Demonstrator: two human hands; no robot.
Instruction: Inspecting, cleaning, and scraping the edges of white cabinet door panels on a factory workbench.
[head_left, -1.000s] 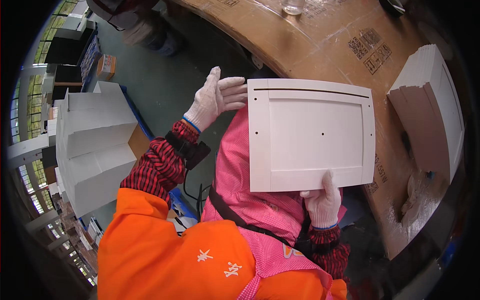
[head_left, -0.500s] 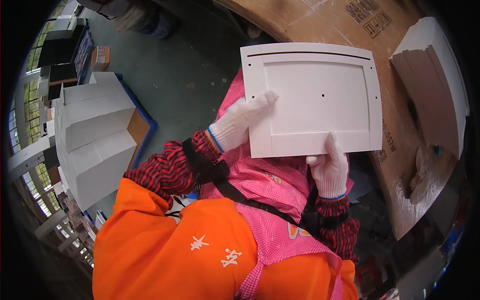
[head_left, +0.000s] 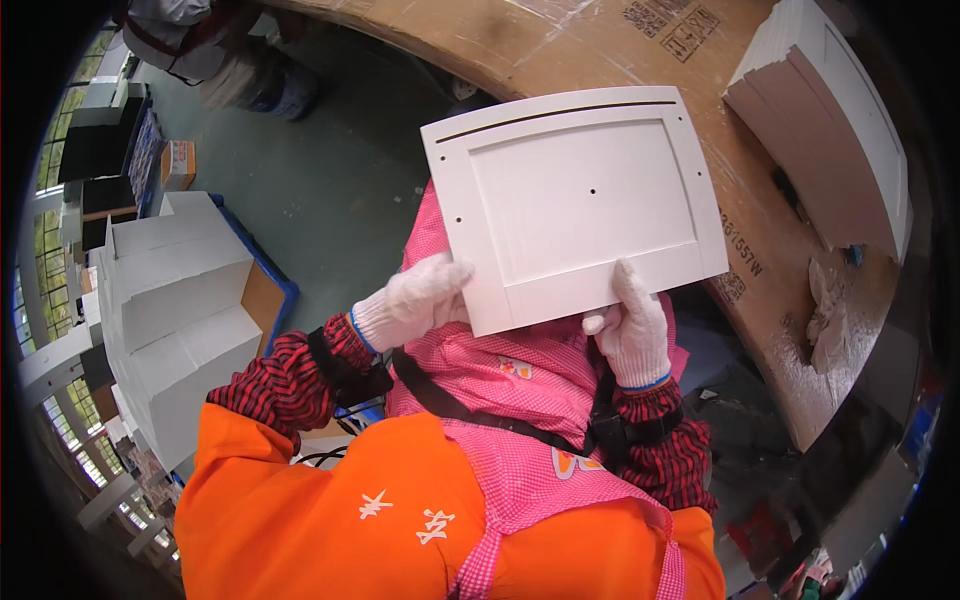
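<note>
A white framed panel (head_left: 590,225) is held up in front of me, tilted, with a long dark slot along its far edge and several small holes. My left hand (head_left: 415,300), in a white knit glove, is at its lower left edge, thumb by the rim and fingers partly hidden. From below, my right hand (head_left: 637,335), gloved alike, grips the near edge, its thumb on the front face and its other fingers under the panel. The panel's underside is hidden.
To the right, a table covered in brown cardboard (head_left: 560,50) bears a stack of white panels (head_left: 835,120) and crumpled wrapping (head_left: 828,315). On my left, white boards (head_left: 180,300) stand stacked on a blue pallet (head_left: 283,300). Another person (head_left: 190,45) is at the far left.
The panel has shifted left in the picture and tilted a little. My left hand has slid from over the panel's face down to its lower left edge; the right hand keeps its grip.
</note>
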